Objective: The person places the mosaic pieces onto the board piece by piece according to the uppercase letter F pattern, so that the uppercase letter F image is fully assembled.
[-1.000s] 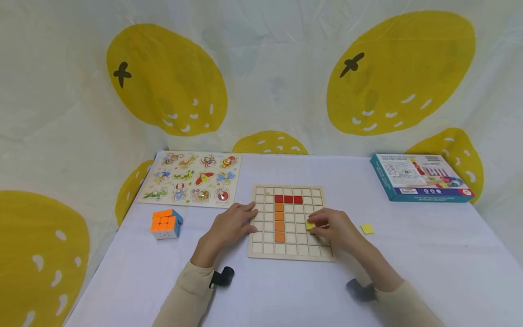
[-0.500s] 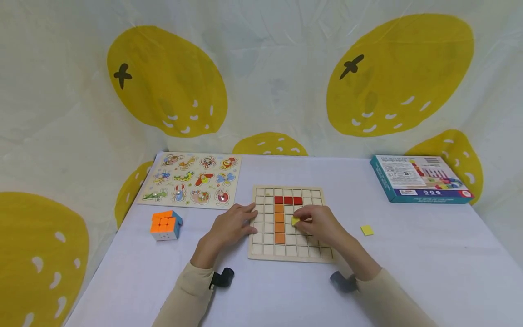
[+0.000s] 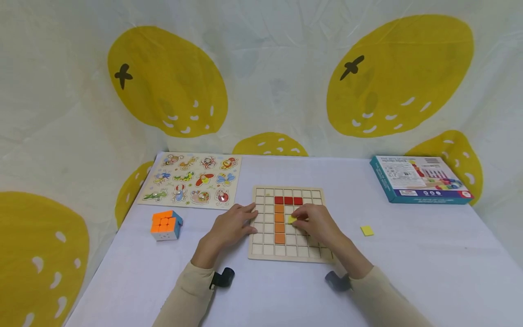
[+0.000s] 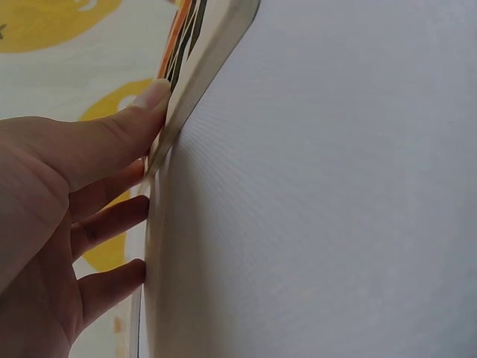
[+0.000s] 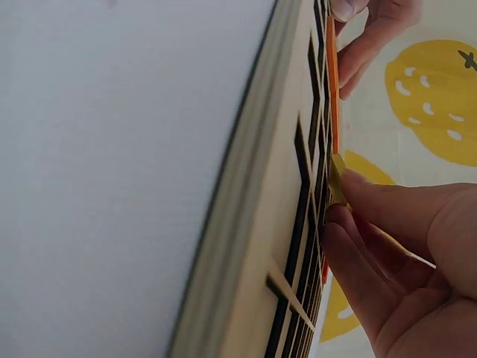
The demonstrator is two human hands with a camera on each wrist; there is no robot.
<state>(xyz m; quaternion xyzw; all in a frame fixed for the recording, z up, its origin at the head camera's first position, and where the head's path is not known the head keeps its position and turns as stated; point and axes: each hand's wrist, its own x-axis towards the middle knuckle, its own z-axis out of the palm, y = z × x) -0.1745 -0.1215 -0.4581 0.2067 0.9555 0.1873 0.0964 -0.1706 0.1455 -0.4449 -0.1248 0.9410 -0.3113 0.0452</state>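
Observation:
A wooden grid board (image 3: 261,258) lies in the middle of the white table. Three red tiles (image 3: 288,200) form a row in its upper part, with a column of several orange tiles (image 3: 279,217) running down from under the leftmost one. My right hand (image 3: 320,225) pinches a yellow square tile (image 3: 292,219) between thumb and fingers, just right of the orange column; the right wrist view shows this yellow tile (image 5: 339,179) tilted at the board's surface. My left hand (image 3: 230,225) rests at the board's left edge, its thumb and spread fingers touching the rim in the left wrist view.
Another yellow tile (image 3: 367,230) lies on the table right of the board. A puzzle cube (image 3: 165,225) with an orange top stands at the left, before an insect picture puzzle (image 3: 189,179). At the back right lies a teal-edged box (image 3: 422,178).
My right hand has carried the yellow tile leftward over the board, from its right side to beside the orange column. The left hand has stayed at the board's edge.

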